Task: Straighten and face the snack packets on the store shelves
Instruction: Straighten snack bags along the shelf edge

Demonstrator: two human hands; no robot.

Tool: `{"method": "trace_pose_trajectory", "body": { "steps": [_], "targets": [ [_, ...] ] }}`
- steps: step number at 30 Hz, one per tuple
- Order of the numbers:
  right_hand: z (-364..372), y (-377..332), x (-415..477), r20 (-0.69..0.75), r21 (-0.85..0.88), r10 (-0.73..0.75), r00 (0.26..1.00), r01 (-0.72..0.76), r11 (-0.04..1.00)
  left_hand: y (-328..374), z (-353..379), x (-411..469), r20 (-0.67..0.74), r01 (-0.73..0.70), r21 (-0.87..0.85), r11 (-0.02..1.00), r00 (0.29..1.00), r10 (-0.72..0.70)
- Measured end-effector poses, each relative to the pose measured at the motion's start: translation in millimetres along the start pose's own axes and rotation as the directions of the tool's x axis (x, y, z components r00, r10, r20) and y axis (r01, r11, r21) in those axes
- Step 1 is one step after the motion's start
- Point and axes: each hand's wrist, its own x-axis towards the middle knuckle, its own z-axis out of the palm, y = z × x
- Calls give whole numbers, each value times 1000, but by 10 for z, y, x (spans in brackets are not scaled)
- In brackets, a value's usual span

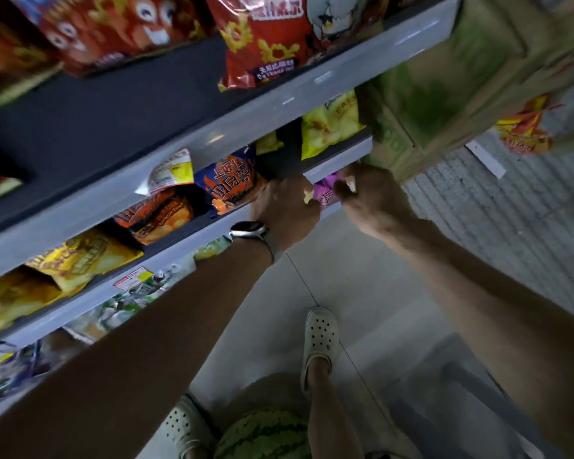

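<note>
Both hands grip purple packet (327, 193) at front edge of lower shelf (322, 172): left hand (284, 210) closed on its left side, right hand (371, 197) pinching its right. Blue-orange packet (231, 180) just beside left hand.

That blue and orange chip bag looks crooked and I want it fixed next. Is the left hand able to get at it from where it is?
Probably yes. The left hand is right beside the blue and orange bag, at its right edge on the same shelf, with nothing between them. It seems busy on the purple packet, though.
</note>
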Motion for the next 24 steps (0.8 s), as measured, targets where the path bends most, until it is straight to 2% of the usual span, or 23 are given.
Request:
{"method": "trace_pose_trajectory", "body": {
  "steps": [8,14,19,24],
  "targets": [
    [-555,-1168,-1193,-52,-57,-71,996,68,996,-123,-1148,-1341,-83,-8,15,1000,997,9],
    [-927,-2039,-2207,-71,53,-54,996,58,997,-231,-1957,-2489,-158,22,66,998,987,-11],
    [-1171,-2534,-2908,-89,55,-50,995,55,997,-370,-2418,-3218,-199,-2,74,997,980,17],
    [-1234,-2853,-3268,-84,81,-72,994,79,994,-539,-2682,-3719,-245,40,0,999,969,-39]
  ]
}}
